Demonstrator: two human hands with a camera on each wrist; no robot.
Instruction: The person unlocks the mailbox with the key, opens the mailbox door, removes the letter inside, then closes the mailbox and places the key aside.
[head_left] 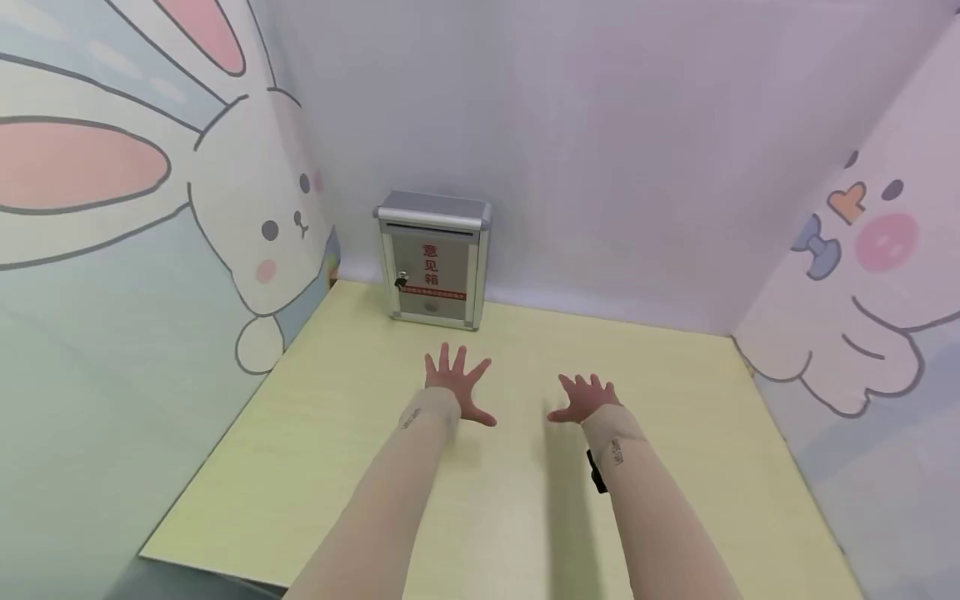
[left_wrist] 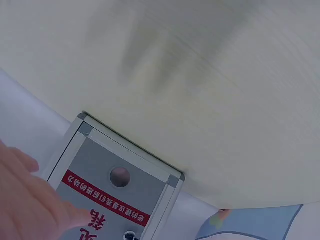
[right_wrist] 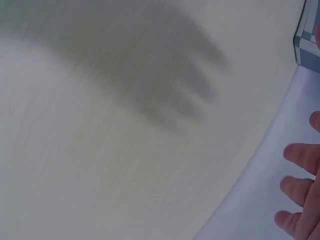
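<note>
Left hand [head_left: 457, 385]: grip loose, fingers splayed, above the table [head_left: 285, 450], just in front of the grey box [head_left: 432, 271]. Right hand [head_left: 587, 397]: likewise spread, in front and right of the box. Box stands upright on the tabletop, near the back wall [head_left: 600, 167]. Rabbit drawing [head_left: 247, 200] left of box, pink-cheeked cartoon [head_left: 862, 275] well right.

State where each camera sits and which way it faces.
Head: worn on the head, facing forward and down at box and table; sleeved arms, left grip and right grip show.
Left wrist: worn there, facing table and box; part of the left grip shows.
Right wrist: worn there, facing table and part of box; fingers show at right.
The wrist views share table and box.
</note>
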